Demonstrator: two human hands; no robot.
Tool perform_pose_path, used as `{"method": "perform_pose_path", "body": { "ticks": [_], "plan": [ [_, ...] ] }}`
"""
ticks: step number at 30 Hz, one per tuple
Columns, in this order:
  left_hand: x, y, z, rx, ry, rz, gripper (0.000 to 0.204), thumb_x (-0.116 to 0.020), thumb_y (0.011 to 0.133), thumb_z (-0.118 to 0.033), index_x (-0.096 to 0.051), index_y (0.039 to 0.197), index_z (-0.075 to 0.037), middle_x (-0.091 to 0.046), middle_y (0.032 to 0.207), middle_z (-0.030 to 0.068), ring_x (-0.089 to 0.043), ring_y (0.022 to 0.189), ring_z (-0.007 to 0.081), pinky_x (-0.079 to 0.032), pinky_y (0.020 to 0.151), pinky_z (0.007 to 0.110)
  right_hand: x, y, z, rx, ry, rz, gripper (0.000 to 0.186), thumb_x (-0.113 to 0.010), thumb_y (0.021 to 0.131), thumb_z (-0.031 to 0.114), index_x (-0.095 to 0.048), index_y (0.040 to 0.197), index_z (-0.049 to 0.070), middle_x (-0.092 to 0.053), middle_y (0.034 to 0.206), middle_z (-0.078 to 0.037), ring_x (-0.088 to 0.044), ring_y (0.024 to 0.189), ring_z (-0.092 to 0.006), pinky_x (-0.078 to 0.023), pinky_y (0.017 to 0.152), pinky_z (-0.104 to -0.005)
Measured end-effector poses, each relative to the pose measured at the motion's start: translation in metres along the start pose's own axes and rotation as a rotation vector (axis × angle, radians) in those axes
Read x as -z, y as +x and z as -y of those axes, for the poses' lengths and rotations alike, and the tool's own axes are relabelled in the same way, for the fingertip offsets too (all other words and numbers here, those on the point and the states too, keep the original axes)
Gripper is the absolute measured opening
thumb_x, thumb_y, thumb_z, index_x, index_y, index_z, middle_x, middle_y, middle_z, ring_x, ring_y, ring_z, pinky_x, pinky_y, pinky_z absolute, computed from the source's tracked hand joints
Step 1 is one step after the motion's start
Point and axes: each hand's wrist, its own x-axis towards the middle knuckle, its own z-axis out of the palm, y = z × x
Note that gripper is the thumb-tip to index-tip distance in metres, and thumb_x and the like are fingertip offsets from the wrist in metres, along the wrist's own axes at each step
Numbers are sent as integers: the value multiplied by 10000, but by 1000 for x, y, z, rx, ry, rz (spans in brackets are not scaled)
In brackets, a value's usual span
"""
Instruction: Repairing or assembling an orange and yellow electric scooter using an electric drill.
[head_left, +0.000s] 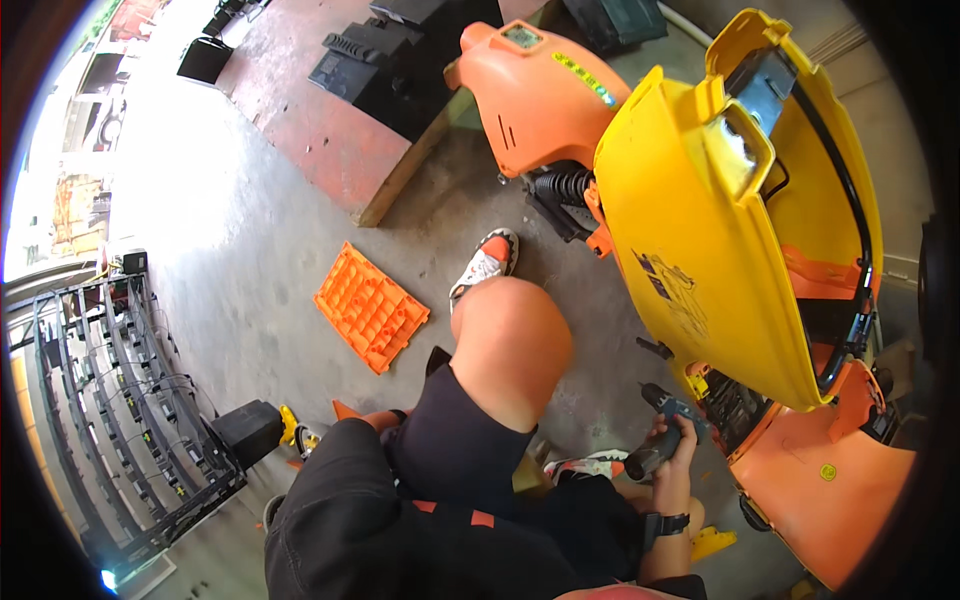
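Observation:
My right hand [684, 446] is wrapped round the grip of a dark cordless drill [666, 402], its nose pointing up and left. The drill is beside the lower edge of a large yellow shell [665, 230] on an orange scooter-like vehicle [550, 95]. Below the shell, wiring and dark parts show in an opening next to an orange panel [815, 470]. Only the forearm of my left arm shows, with a dark band at the wrist; the hand is hidden behind my thigh.
An orange ribbed panel [372, 308] lies on the concrete floor. A black metal rack [125, 400] with hanging wires stands at the left. Dark boxes [375, 75] rest on a reddish raised platform [330, 140]. A yellow piece [712, 543] lies near my right wrist.

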Motion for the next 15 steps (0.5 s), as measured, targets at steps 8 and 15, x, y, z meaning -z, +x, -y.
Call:
{"method": "perform_pose_path", "body": {
  "ticks": [8,15],
  "plan": [
    [78,-45,36,106,88,-66,352,-557,889,-184,-571,1209,-37,-624,1168,146,-621,1030,266,-507,872,367,-40,-12,-20,-83,54,22,259,-632,778,204,-541,978,67,-587,770,-53,-561,597,-103,-499,571,-241],
    [98,-38,42,103,144,-14,348,-557,885,-190,-579,1197,-36,-625,1169,156,-629,1018,277,-511,868,370,-68,-52,-57,56,154,-82,236,-611,799,265,-566,950,90,-573,748,-42,-564,609,-133,-494,544,-252]
  ]
}}
